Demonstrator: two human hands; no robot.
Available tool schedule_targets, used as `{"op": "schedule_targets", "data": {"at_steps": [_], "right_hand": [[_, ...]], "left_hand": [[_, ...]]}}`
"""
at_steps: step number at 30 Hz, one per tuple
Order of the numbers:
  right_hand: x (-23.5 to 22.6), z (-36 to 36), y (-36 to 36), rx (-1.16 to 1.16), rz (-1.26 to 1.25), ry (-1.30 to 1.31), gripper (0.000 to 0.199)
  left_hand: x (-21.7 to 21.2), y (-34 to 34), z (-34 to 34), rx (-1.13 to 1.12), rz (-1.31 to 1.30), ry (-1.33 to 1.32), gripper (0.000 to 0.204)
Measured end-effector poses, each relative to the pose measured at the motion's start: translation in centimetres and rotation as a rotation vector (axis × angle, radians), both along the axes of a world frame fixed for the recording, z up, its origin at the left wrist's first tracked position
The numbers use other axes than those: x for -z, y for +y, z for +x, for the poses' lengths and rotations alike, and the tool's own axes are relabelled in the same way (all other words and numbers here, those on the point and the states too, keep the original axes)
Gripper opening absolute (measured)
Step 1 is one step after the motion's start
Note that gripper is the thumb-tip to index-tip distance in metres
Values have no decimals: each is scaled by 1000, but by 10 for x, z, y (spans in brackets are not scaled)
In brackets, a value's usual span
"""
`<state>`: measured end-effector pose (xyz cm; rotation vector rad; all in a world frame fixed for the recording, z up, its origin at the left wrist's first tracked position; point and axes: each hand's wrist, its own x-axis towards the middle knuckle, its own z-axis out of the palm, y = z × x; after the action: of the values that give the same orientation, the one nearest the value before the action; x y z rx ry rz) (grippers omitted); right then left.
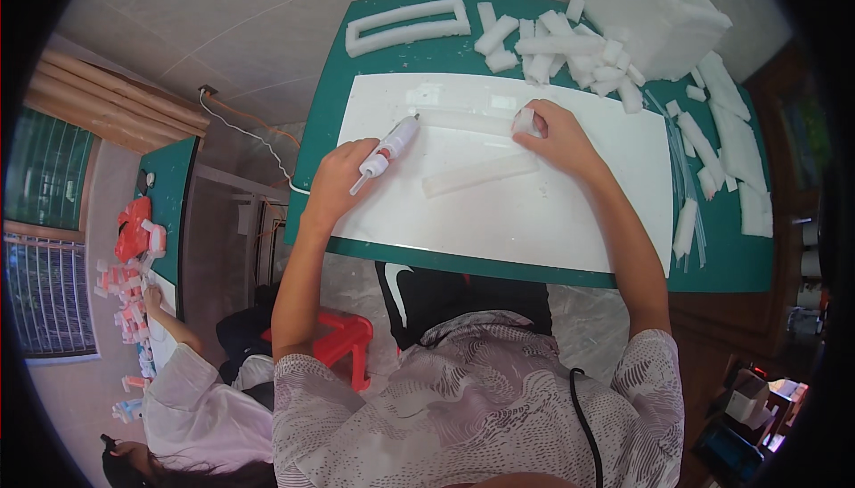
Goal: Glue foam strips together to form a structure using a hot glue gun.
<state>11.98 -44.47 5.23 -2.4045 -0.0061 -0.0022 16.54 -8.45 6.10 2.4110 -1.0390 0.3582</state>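
The left hand (343,181) wraps a glue gun (390,150) and the right hand (559,135) pinches a foam block (525,123) by the foam strip (468,121) on the white board (401,221), so steady the nozzle (416,117), whose contact is hard to judge.

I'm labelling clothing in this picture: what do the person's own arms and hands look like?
The left hand and right hand are bare, no gloves or wristwear visible. The forearms are uncovered below short sleeves, pale with a greyish-purple pattern of fine wavy lines.
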Motion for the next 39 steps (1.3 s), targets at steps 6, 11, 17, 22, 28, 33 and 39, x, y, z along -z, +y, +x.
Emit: {"op": "schedule_targets", "data": {"at_steps": [6, 11, 17, 22, 28, 33, 39], "right_hand": [[1, -1, 0, 2, -20, -15, 44], [9, -1, -1, -10, 44, -131, 34], [-3, -1, 0, -11, -20, 13, 44], [2, 0, -1, -14, -37, 10, 45], [11, -1, 0, 20, 35, -120, 32], [13, 1, -1, -2, 12, -134, 34], [-1, 1, 0, -20, -70, 21, 40]], "left_hand": [[-5, -11, 2, -67, 46, 86, 20], [-2, -12, 5, -106, 55, 111, 18], [3, -11, 6, -93, 37, 43, 18], [1, -12, 6, -103, 28, 50, 20], [0, -13, 8, -102, 9, 46, 21], [2, -9, 4, -107, 24, 53, 21], [2, -5, -4, -124, 34, 57, 20]]}}
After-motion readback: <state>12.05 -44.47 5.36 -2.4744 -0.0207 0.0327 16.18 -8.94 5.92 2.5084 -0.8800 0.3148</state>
